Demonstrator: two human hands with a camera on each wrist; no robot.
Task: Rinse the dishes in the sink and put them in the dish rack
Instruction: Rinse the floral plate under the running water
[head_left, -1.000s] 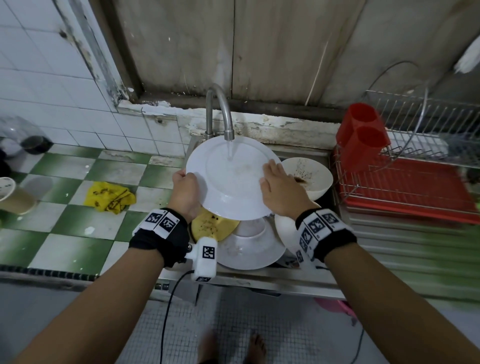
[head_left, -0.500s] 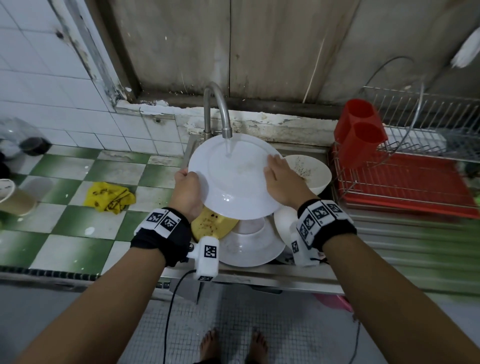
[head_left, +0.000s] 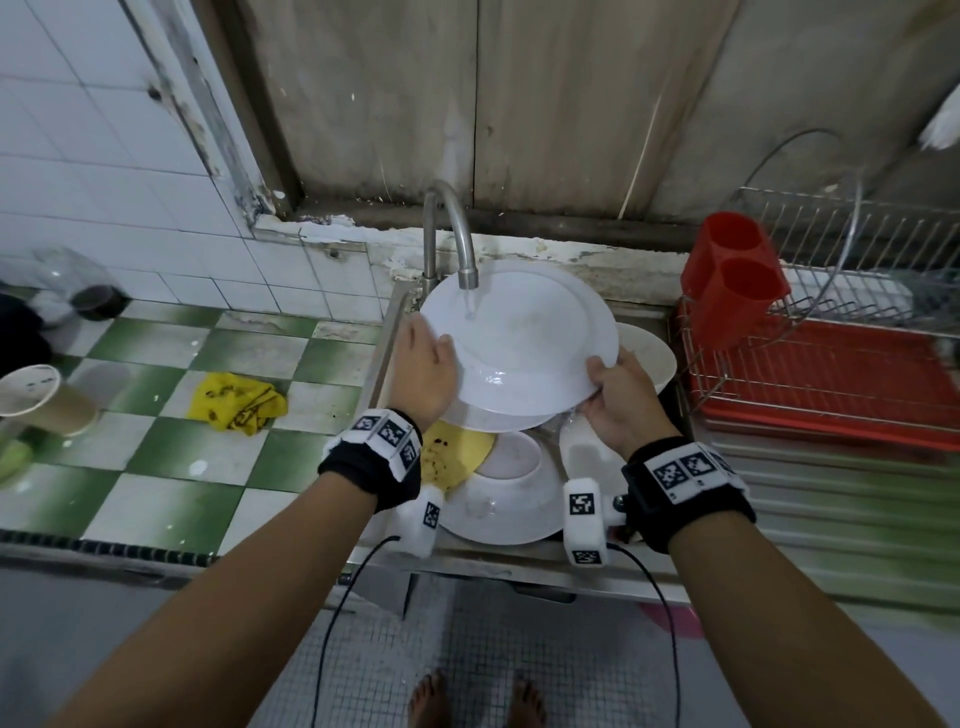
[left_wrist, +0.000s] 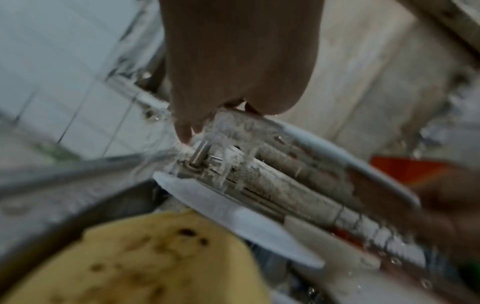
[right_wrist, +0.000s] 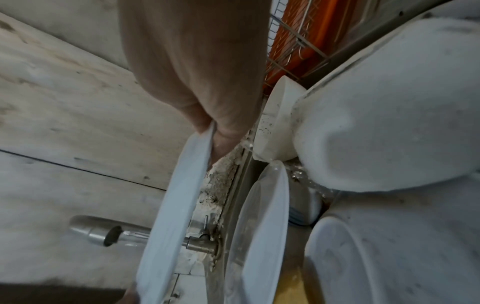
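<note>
I hold a large white plate (head_left: 524, 343) tilted under the faucet (head_left: 451, 218), and water (head_left: 469, 304) runs onto its upper face. My left hand (head_left: 431, 343) holds the plate's left rim, thumb on the face and fingers behind. My right hand (head_left: 608, 371) pinches the lower right rim. In the left wrist view, water spills off the plate (left_wrist: 337, 152) just below my left hand (left_wrist: 233, 72). The right wrist view shows my right hand (right_wrist: 207, 115) with thumb and fingers clamped on the edge of the plate (right_wrist: 176, 195), and the spout (right_wrist: 96, 232) beyond it.
In the sink below lie a yellow plate (head_left: 452, 452), a white bowl (head_left: 514, 460) on a white plate (head_left: 498, 514) and a soiled bowl (head_left: 649, 353). The wire dish rack (head_left: 779, 415) with a red tray and red utensil holder (head_left: 727, 275) stands on the right. A yellow cloth (head_left: 236, 402) and paper cup (head_left: 36, 397) sit on the left counter.
My right hand slid off the plate's face down to its lower right rim. My left hand moved up the left rim. The plate tilted and shifted farther under the stream.
</note>
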